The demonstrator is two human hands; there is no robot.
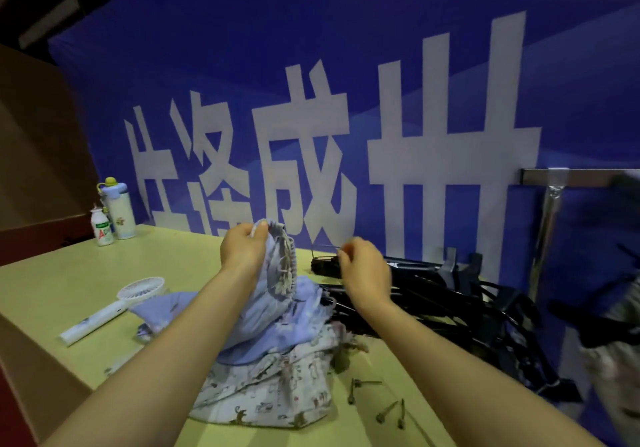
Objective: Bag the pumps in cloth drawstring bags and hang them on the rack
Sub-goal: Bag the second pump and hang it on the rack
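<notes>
Above a pale green table (69, 273), a person's left hand (242, 249) holds up a blue drawstring bag (273, 315) by its gathered mouth. Thumb and fingers are curled round the puckered rim, and the bag's body hangs down onto a heap of patterned cloth bags (277, 391). The ring of the mouth is turned to the right, facing the right hand (363, 273), which hovers just beside it. That hand's fingers are curled in with the tips drawn together; whether they pinch a cord or nothing is too small to tell. Under and beyond the right hand lies a tangled pile of black pumps (450, 308). Their long bodies run mostly away to the right along the table, and the closest end lies near the right fingertips. The right hand is therefore much the nearer one to the pumps, and the bag's mouth points their way. The likely next move is for it to take a pump by its near end and feed it lengthwise, leftward, into the mouth. A metal rack (550, 224) stands at the far right, past the pile. A white handheld fan (138, 290) lies on the table's left side.
</notes>
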